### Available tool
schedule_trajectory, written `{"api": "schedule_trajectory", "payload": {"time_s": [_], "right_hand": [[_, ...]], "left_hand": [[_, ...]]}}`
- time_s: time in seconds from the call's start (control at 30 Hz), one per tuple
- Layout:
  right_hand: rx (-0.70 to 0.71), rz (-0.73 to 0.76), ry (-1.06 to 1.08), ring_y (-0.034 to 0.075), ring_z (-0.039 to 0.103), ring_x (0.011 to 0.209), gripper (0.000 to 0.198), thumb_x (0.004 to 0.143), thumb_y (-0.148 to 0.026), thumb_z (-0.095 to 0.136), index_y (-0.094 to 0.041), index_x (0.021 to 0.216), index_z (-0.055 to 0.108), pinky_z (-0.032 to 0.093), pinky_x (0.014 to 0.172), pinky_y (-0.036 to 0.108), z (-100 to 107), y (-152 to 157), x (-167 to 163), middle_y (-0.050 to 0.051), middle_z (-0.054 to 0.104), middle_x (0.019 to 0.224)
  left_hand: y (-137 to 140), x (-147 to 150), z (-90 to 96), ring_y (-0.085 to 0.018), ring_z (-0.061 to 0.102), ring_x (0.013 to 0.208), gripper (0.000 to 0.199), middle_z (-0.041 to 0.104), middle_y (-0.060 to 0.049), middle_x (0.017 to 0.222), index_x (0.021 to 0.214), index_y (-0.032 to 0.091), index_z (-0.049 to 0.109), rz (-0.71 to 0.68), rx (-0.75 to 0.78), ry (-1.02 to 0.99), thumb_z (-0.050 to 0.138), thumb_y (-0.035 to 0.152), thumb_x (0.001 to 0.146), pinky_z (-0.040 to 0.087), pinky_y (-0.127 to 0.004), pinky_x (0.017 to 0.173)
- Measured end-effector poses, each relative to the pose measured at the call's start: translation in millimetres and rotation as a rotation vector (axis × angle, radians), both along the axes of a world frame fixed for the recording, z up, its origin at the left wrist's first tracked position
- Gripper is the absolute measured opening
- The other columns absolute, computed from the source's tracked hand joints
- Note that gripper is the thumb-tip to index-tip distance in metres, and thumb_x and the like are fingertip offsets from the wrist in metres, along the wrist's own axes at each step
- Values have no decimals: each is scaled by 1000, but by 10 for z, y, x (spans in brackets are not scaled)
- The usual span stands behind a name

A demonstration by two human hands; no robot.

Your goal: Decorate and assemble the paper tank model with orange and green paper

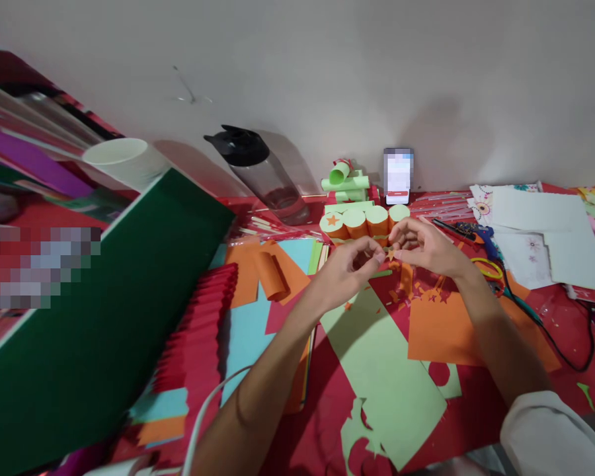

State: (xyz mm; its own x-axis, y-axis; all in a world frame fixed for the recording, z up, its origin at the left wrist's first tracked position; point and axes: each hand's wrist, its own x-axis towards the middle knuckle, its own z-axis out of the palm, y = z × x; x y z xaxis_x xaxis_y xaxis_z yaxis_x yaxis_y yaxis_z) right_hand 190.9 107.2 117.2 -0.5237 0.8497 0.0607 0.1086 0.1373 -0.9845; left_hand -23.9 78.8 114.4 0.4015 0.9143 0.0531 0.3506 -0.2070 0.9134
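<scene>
A small orange paper star [391, 254] is held up between my two hands. My left hand [350, 268] pinches at its left side, and my right hand [426, 248] has thumb and fingers closed at its right side. Just behind them stands a row of orange paper cylinders with pale green round tops [354, 219]. An orange star [332, 221] lies on the leftmost top. Beneath my hands, a pale green sheet [377, 357] and orange paper scraps [405, 281] lie on the red table. A few loose orange stars [443, 297] are near my right wrist.
Rolled green paper tubes [350, 184] are stacked by the wall beside a propped phone [398, 176]. A tilted-looking bottle [262, 172] and a dark green board [109, 317] stand left. Orange sheets [441, 330], yellow-handled scissors [488, 268], a black cable [550, 337] and white card [565, 231] lie right.
</scene>
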Motion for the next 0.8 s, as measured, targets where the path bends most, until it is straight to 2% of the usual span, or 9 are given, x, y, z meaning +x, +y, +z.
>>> {"api": "schedule_trajectory", "payload": {"time_s": [0.43, 0.63, 0.8], "right_hand": [[-20, 6, -17, 14, 62, 81, 24, 79, -21, 74, -22, 98, 59, 52, 75, 29, 17, -12, -11, -1, 62, 88], [-23, 29, -15, 14, 61, 79, 24, 80, -21, 74, -22, 99, 59, 52, 73, 28, 25, -18, -16, -1, 63, 88], [-9, 22, -35, 14, 62, 81, 26, 80, -22, 75, -22, 100, 59, 52, 74, 28, 25, -18, -15, 0, 64, 89]], "left_hand": [[-2, 1, 4, -11, 46, 59, 21, 56, 3, 71, 84, 19, 59, 5, -5, 14, 56, 39, 92, 36, -24, 55], [-10, 12, 6, -13, 50, 65, 20, 60, 1, 76, 84, 19, 58, 3, 25, 28, 57, 38, 91, 38, -25, 58], [-4, -3, -24, -12, 49, 63, 18, 57, 2, 72, 84, 19, 58, -3, 3, 16, 57, 36, 91, 38, -24, 57]]}}
